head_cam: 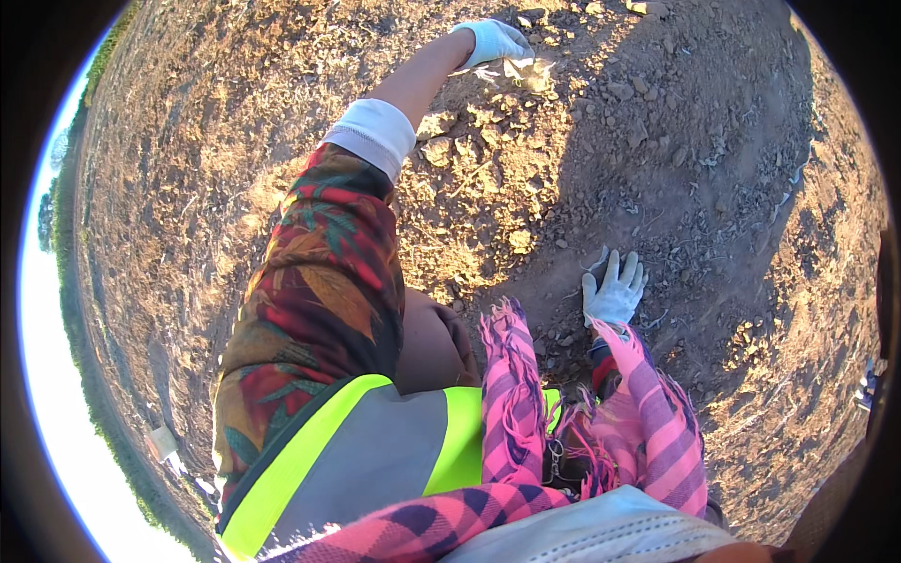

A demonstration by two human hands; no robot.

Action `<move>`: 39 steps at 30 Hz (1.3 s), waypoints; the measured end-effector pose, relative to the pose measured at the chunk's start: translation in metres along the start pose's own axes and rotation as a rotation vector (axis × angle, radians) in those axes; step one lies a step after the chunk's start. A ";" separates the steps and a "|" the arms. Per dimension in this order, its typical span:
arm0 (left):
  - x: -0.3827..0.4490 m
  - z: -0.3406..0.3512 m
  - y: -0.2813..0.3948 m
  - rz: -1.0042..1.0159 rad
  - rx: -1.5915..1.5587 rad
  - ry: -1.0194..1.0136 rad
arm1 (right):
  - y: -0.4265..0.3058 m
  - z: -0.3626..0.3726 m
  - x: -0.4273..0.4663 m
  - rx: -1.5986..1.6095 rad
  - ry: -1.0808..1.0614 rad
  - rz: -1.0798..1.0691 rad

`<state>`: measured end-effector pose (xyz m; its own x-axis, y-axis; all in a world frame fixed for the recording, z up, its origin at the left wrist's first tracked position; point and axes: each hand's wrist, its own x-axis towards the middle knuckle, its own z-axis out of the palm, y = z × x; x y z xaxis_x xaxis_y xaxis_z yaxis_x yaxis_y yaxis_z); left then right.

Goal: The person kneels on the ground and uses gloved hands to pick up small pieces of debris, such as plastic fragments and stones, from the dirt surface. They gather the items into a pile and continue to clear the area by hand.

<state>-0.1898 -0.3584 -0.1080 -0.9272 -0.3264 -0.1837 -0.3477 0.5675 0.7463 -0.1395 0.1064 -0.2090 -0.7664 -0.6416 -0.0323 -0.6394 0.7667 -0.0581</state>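
My left hand, in a white knit glove, reaches far forward over the sunlit soil. Its fingers are curled down around pale, papery dry plant matter, partly hidden under the fingertips. Nearer my body, my right hand wears a whitish glove. Palm down and fingers apart, it lies on or just over the shaded dirt, and nothing shows in it. A thin pale dry stem lies beside its fingertips. Between both hands runs a band of lit, crumbly soil clods.
Ends of a pink checked scarf hang before my chest, near my right wrist. Clods and stones lie in the shaded soil. A light-coloured container stands far left, and a partly visible figure is at the right rim.
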 end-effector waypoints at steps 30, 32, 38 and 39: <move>0.015 -0.029 -0.031 0.197 0.306 -0.010 | 0.001 0.004 0.000 -0.052 -0.018 0.003; 0.012 -0.043 -0.045 -0.123 -0.477 -0.047 | 0.000 0.003 0.001 -0.045 -0.026 0.004; 0.041 -0.040 -0.131 -0.029 0.265 0.037 | -0.001 0.001 0.001 -0.043 -0.048 0.011; 0.051 -0.027 -0.142 -0.082 0.312 0.092 | -0.001 0.001 0.001 -0.034 -0.042 0.010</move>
<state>-0.1838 -0.4761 -0.2064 -0.8830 -0.4391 -0.1656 -0.4593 0.7360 0.4973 -0.1393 0.1050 -0.2096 -0.7699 -0.6337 -0.0745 -0.6340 0.7730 -0.0236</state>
